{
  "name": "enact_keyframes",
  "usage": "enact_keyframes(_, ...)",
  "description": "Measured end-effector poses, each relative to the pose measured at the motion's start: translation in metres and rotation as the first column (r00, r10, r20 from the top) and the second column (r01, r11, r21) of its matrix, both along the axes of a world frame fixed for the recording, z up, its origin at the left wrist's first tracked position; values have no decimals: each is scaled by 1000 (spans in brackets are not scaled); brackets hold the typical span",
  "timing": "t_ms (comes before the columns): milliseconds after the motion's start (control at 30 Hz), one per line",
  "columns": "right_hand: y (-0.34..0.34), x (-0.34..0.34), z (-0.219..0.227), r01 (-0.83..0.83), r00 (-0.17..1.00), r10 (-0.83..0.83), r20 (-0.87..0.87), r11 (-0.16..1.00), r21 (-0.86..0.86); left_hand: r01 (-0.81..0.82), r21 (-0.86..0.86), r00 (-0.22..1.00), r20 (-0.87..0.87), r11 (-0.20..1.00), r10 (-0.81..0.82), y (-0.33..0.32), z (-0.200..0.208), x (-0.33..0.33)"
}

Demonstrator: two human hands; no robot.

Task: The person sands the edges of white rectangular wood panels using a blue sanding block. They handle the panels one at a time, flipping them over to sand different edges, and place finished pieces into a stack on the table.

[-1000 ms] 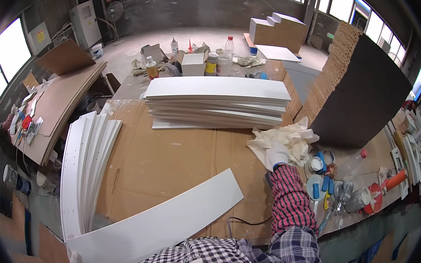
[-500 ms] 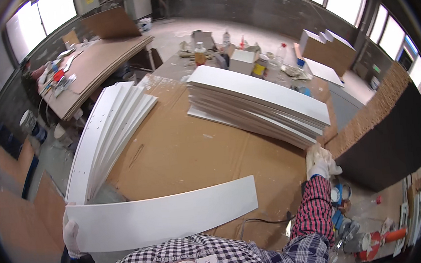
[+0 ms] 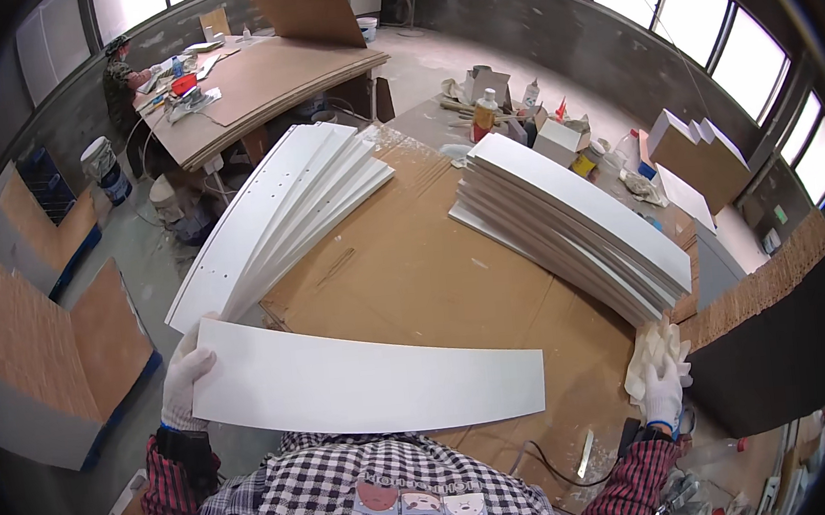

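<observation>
In my left hand (image 3: 186,380), in a white knitted glove, is one end of a long white board (image 3: 369,371), with the thumb over its face. The board lies across in front of my body. At the right, my gloved right hand (image 3: 664,390) is closed on a crumpled cream cloth (image 3: 653,354), beside the near end of a stack of white boards (image 3: 576,219). Beyond my left hand a second fanned stack of white boards (image 3: 272,216) shows rows of small holes on its top board.
Brown cardboard (image 3: 404,268) covers the table between the stacks. A dark panel (image 3: 782,333) leans at the right. Bottles and cans stand behind the right stack, with an amber bottle (image 3: 485,116) among them. A person (image 3: 122,82) is at a far table (image 3: 269,74). A metal blade (image 3: 586,453) lies near my right forearm.
The view has turned left, shifting everything rightward. The held board's left end has come up, so it now slopes down to the right. My right hand stays at the cloth, which shows more.
</observation>
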State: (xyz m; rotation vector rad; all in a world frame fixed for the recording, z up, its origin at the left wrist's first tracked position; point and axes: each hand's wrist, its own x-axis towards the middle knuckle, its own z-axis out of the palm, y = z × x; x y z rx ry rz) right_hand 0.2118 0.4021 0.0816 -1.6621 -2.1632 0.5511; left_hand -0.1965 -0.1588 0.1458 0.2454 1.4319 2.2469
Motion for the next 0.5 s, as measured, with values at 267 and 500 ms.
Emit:
enact_keyframes(267, -111, -78, -52, -303, 767, -241, -595, 682, -666, -3, 82, 1000, -17, 997, 4, -12, 5, -21)
enact_keyframes(500, -128, -153, -4, -580, 641, -155, -752, 544, -607, -45, 203, 999, 23, 978, 41, -59, -10, -41)
